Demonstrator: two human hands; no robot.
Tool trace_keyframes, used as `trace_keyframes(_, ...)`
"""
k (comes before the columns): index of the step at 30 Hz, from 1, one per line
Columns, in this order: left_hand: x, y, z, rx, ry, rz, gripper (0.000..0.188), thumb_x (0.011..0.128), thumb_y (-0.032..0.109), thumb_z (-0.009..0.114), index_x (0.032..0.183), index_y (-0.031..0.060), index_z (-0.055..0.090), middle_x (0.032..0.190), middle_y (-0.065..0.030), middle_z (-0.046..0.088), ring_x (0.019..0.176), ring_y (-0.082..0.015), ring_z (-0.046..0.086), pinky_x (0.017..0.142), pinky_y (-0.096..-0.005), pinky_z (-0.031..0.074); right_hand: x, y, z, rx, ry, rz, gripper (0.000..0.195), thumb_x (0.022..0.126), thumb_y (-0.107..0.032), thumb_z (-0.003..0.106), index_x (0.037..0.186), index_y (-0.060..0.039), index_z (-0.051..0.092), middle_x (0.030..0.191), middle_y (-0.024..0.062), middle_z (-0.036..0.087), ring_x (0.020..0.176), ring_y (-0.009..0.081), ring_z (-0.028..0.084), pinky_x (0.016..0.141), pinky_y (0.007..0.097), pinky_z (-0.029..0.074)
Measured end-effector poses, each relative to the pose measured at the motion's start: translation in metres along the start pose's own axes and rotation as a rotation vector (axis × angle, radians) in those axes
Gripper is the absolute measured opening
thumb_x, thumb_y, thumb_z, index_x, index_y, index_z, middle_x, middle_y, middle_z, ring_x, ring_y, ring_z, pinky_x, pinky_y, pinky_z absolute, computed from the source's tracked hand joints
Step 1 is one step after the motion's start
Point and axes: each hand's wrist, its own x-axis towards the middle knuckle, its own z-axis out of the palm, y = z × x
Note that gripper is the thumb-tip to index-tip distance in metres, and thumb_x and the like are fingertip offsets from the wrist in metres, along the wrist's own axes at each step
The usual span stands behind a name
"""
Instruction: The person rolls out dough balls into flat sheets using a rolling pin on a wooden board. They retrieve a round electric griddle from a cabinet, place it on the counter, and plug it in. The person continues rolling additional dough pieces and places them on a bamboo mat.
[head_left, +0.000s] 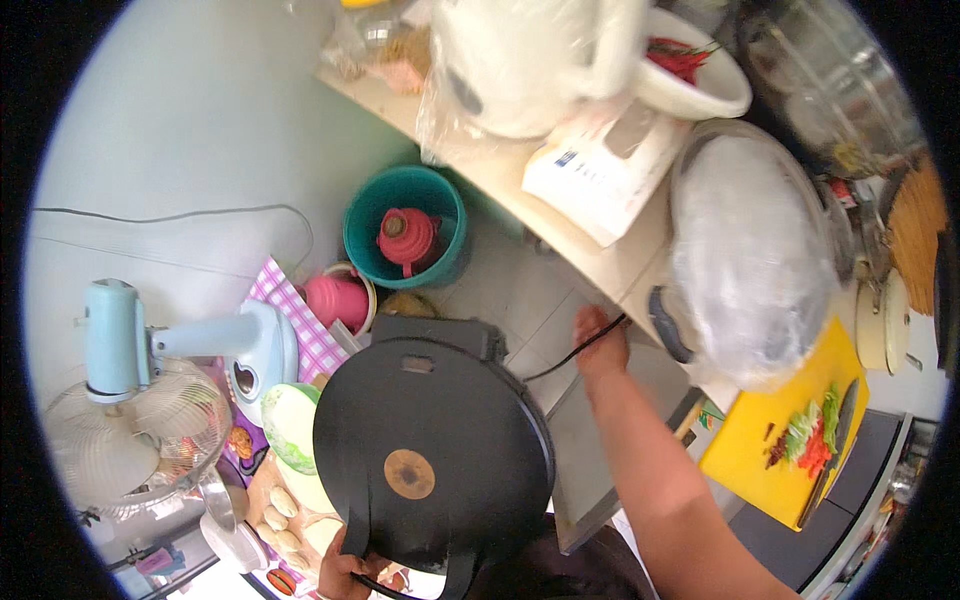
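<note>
My left hand (343, 570) grips the handle of a round black electric griddle (480, 450), whose lid has a brown disc in the middle. The griddle is held in front of me, above floor level. My right hand (600, 334) reaches below the counter edge, close to an open grey drawer or cabinet door (619, 442). A black power cord (562, 366) runs from the griddle's side across this hand. Blur hides whether my fingers close on the cord.
The counter (510, 187) bears a white kettle (525, 67), red chillies, a plastic-covered pan (750, 255) and a yellow cutting board (780, 435) with a knife and chopped vegetables. At left are a blue fan (116, 337), dough pieces (277, 517) and a teal bucket (405, 176).
</note>
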Motion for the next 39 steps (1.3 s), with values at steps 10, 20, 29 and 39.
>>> trace_keyframes(10, -0.147, -0.080, -0.112, -0.138, 0.134, 0.106, 0.073, 0.053, 0.005, 0.054, 0.125, -0.0089, 0.050, 0.120, -0.0271, 0.060, 0.113, -0.0492, 0.055, 0.091, -0.0655, 0.050, -0.242, 0.022, -0.023, -0.701, -0.475, -0.068, 0.024, 0.103, -0.022, 0.045, 0.109, -0.0031, 0.059, 0.075, 0.0013, 0.059, 0.064, 0.0098, 0.051, 0.061, 0.0236, 0.041)
trace_keyframes(20, -0.250, -0.136, -0.139, -0.259, 0.112, 0.217, 0.091, 0.049, 0.007, 0.059, 0.139, 0.0076, 0.045, 0.133, -0.0162, 0.052, 0.125, -0.0409, 0.047, 0.111, -0.0569, 0.037, -0.383, -0.014, -0.122, -1.022, -0.942, 0.229, 0.019, 0.101, -0.018, 0.051, 0.099, -0.0002, 0.060, 0.072, 0.0016, 0.057, 0.059, 0.0115, 0.049, 0.055, 0.0273, 0.041)
trace_keyframes(29, -0.237, -0.150, -0.231, -0.178, 0.005, -0.003, 0.081, 0.055, 0.005, 0.059, 0.135, -0.0020, 0.047, 0.126, -0.0196, 0.058, 0.110, -0.0380, 0.058, 0.091, -0.0516, 0.054, -0.276, 0.047, -0.289, -1.430, -0.384, 0.308, 0.019, 0.086, -0.005, 0.058, 0.071, -0.0045, 0.070, 0.065, 0.0126, 0.065, 0.067, 0.0227, 0.066, 0.050, 0.0373, 0.050)
trace_keyframes(39, -0.286, -0.110, -0.194, -0.284, -0.159, 0.150, 0.077, 0.055, 0.004, 0.057, 0.131, -0.0035, 0.049, 0.099, -0.0192, 0.065, 0.086, -0.0356, 0.063, 0.073, -0.0476, 0.056, -0.253, 0.018, -0.210, -0.565, -0.006, 0.066, 0.036, 0.086, 0.011, 0.039, 0.118, -0.0022, 0.049, 0.087, 0.0162, 0.056, 0.065, 0.0258, 0.054, 0.055, 0.0383, 0.051)
